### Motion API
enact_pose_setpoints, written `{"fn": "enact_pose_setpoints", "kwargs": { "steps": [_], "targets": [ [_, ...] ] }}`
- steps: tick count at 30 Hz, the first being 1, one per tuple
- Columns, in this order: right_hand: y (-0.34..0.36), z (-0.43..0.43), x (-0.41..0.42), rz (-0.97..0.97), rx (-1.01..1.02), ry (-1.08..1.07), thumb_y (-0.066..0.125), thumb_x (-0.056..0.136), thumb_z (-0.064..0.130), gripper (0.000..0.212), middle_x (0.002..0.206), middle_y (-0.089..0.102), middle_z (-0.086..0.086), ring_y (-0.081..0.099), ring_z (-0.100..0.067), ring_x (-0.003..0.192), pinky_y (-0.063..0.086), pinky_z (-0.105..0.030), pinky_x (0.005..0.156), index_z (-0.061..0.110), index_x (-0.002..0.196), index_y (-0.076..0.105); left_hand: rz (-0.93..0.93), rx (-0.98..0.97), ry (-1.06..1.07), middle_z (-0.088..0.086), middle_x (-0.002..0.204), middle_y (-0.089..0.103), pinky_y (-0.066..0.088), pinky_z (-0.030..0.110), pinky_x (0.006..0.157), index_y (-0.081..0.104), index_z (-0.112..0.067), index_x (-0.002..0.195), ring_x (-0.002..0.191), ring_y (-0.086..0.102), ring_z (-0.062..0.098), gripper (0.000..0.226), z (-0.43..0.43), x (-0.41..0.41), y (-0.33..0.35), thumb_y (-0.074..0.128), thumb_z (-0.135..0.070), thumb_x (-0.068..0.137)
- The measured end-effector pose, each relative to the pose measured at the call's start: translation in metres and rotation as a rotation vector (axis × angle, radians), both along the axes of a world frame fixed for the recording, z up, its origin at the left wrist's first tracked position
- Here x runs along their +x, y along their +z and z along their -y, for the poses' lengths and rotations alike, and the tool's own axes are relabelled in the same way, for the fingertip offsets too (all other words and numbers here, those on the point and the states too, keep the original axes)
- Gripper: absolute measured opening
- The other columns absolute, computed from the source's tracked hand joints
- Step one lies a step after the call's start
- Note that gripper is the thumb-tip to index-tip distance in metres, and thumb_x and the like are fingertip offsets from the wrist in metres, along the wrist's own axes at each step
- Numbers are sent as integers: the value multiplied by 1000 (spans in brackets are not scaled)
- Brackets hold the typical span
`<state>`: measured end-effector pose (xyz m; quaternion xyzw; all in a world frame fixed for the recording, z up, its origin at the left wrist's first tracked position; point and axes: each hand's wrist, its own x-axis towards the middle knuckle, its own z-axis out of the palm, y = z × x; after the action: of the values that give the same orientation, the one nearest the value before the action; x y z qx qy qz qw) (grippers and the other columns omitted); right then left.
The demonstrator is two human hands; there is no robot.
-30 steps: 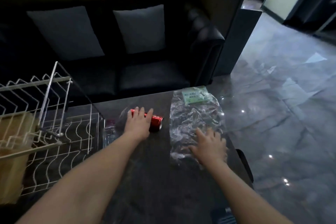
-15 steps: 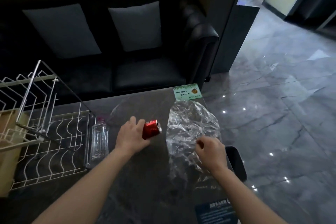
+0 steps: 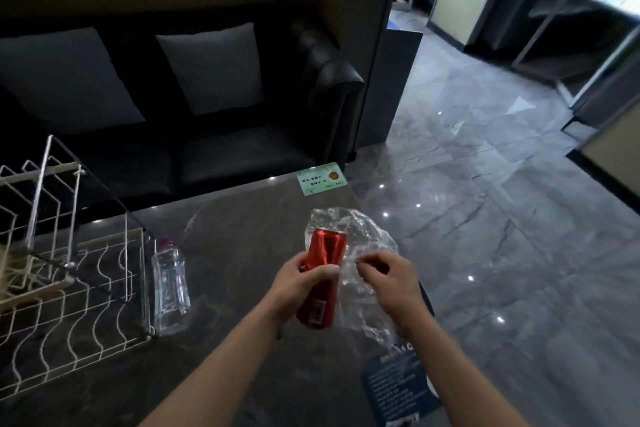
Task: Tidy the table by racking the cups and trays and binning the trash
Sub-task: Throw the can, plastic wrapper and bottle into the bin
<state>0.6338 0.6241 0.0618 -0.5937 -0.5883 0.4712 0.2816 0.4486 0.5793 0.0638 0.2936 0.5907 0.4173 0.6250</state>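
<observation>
My left hand [image 3: 298, 288] grips a dented red can [image 3: 323, 274], held upright above the dark table [image 3: 235, 239]. Right beside the can, my right hand [image 3: 391, 281] pinches a crumpled clear plastic bag [image 3: 363, 239] that is lifted off the table. A crushed clear plastic bottle [image 3: 169, 288] with a pink cap lies on the table, against the right side of the white wire rack [image 3: 69, 288]. The rack fills the left edge of the view.
A green card [image 3: 320, 178] lies at the table's far right corner and a blue printed card [image 3: 398, 388] at its near right edge. A black sofa [image 3: 207, 149] with two grey cushions stands behind the table. Glossy grey floor [image 3: 485, 218] spreads to the right.
My left hand picked the red can off the table and brought it upright toward me. My right hand gathered the flat plastic bag into a bunch and lifted it.
</observation>
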Motion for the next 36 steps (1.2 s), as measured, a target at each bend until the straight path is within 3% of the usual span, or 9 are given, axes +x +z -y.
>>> {"fn": "enact_pose_setpoints", "kwargs": {
  "steps": [4, 8, 10, 14, 16, 18, 24, 27, 36],
  "targets": [
    [2, 20, 2, -38, 72, -71, 76, 89, 16, 20, 99, 71, 6, 68, -6, 89, 55, -22, 75, 31, 100, 70, 116, 37, 42, 17, 100, 73, 55, 52, 87, 69, -14, 107, 87, 70, 31, 49, 13, 6, -2, 83, -33, 64],
    [3, 34, 15, 14, -9, -19, 81, 74, 55, 92, 137, 46, 15, 54, -9, 121, 52, -36, 101, 32, 152, 37, 330, 79, 15, 20, 100, 70, 54, 48, 79, 66, -6, 113, 86, 66, 32, 50, 18, 10, 0, 80, -28, 70],
    [5, 32, 21, -53, -128, 39, 80, 59, 72, 111, 135, 44, 17, 52, -11, 124, 50, -40, 105, 40, 153, 31, 402, 93, -16, 21, 104, 69, 55, 44, 76, 65, -3, 115, 86, 65, 33, 51, 14, 17, 4, 78, -27, 71],
    [-1, 15, 36, -233, -191, -34, 83, 76, 33, 76, 116, 75, -7, 74, -21, 102, 62, -34, 84, 18, 144, 52, 410, 81, -83, 20, 108, 69, 56, 42, 78, 66, -7, 117, 92, 67, 31, 49, -4, 37, 6, 74, -29, 74],
    [-3, 4, 46, -212, -102, -75, 83, 81, 26, 47, 94, 80, -8, 77, -19, 82, 61, -27, 68, 22, 125, 67, 376, 59, -124, 17, 105, 71, 56, 42, 78, 69, -12, 113, 92, 69, 29, 49, -16, 48, 4, 75, -36, 71],
    [-8, -9, 58, -111, -1, -141, 86, 79, 29, 26, 85, 79, -3, 77, -19, 76, 63, -32, 68, 31, 102, 75, 333, 46, -159, 16, 106, 73, 56, 42, 79, 70, -14, 111, 94, 69, 29, 48, -30, 60, 0, 76, -38, 71],
    [-47, -83, 125, 11, 27, -266, 78, 78, 11, 30, 77, 73, -12, 66, -11, 62, 59, -37, 65, 41, 82, 74, -36, 35, 16, 6, 98, 75, 57, 37, 75, 70, -32, 98, 89, 73, 22, 40, -83, 92, -26, 82, -45, 62],
    [-82, -132, 160, 60, -39, -249, 76, 80, 12, 21, 81, 74, -17, 63, -16, 66, 60, -46, 69, 29, 91, 74, -216, -45, 121, -1, 97, 71, 57, 37, 72, 63, -36, 98, 88, 70, 18, 32, -111, 104, -46, 80, -43, 73],
    [-215, -209, 216, 189, -121, -216, 77, 85, 22, 16, 82, 73, 5, 68, -11, 74, 54, -29, 68, 30, 96, 69, -196, -53, 110, -3, 93, 75, 54, 27, 66, 65, -35, 97, 77, 73, 6, 29, -197, 201, -95, 77, -49, 74]
  ]
}}
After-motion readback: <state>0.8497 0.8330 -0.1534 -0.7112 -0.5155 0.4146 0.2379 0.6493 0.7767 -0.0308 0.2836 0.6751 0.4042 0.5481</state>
